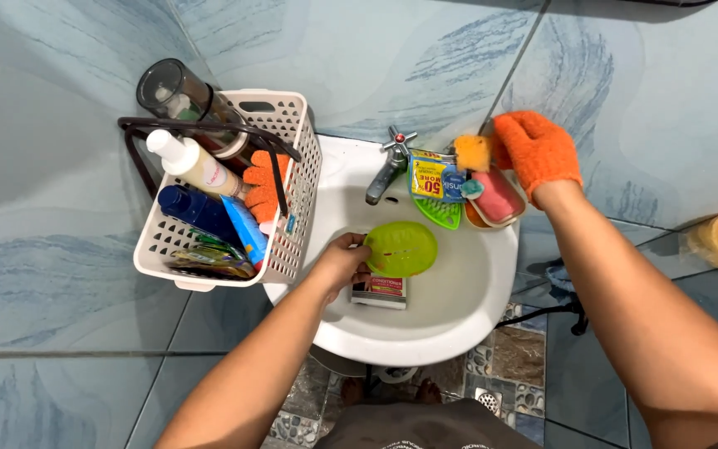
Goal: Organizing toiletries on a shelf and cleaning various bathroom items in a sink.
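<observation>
Holding a lime-green oval plastic soap dish lid [400,248] over the bowl of the white ceramic wash basin [492,291], the left hand [344,262] is bare and clenched on the lid's left edge, thumb on top, fingers under. Just below the lid, touching or nearly so, a small white and red boxed soap bar [380,291] lies in the basin near the front wall. Right hand [536,152], in a fuzzy orange scrubbing glove, is up at the basin's back right rim, grip closed on a yellow-orange sponge block [473,152]. Under it sits a pink soap bar in an orange soap dish [494,199], beside a green ribbed soap tray [440,212] and a yellow and blue sachet pack [434,181] propped against the wall. Chrome tap with cross handle [390,162] is at the back centre, spout over the bowl. Judgement: doing this step well means keeping the lid low over the bowl, pinch firm since wet plastic slips, and keeping the sponge clear of the loose items on the rim so nothing gets knocked in. Left of the basin, a white perforated plastic basket [297,158] hangs in a dark metal bracket [139,137], packed with a white pump bottle, dark blue bottle, a dark capped bottle, sachets and a second orange glove [263,187]. Walls are pale blue marbled tile; floor below shows pebble-pattern tile with a small drain. A yellow object is at the far right edge, unclear what.
</observation>
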